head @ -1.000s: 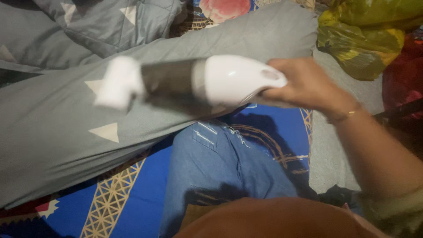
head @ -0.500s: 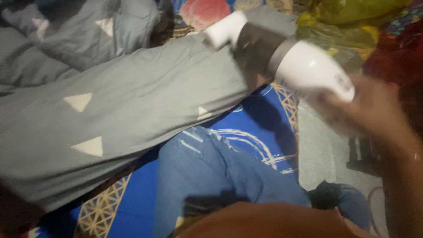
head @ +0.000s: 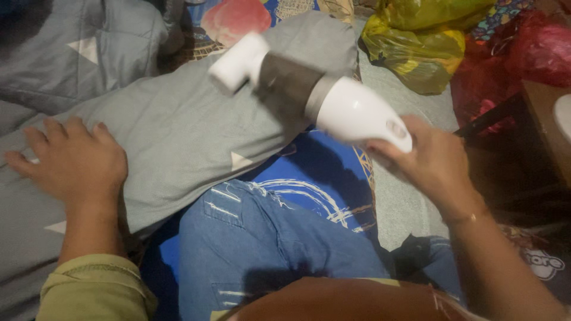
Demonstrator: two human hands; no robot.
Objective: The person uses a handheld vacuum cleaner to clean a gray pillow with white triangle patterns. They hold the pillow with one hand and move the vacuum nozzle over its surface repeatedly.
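My right hand (head: 431,160) grips the rear handle of a white handheld vacuum (head: 351,113) with a dark grey middle section and a white nozzle (head: 238,62) that points up and left. The nozzle hovers over the far end of a long grey pillow (head: 184,131) printed with pale triangles. My left hand (head: 74,160) lies flat, fingers spread, on the near left part of that pillow. My knee in blue jeans (head: 262,238) sits below the pillow.
A grey quilt (head: 77,53) with triangles is bunched at the upper left. A blue patterned mat (head: 321,172) covers the floor. Yellow-green plastic bags (head: 416,50) and a red bag (head: 523,53) lie at the upper right, beside a dark wooden furniture edge (head: 544,119).
My left hand has come into view and settled on the pillow. The vacuum has swung back left and lower, its nozzle now over the pillow's far end.
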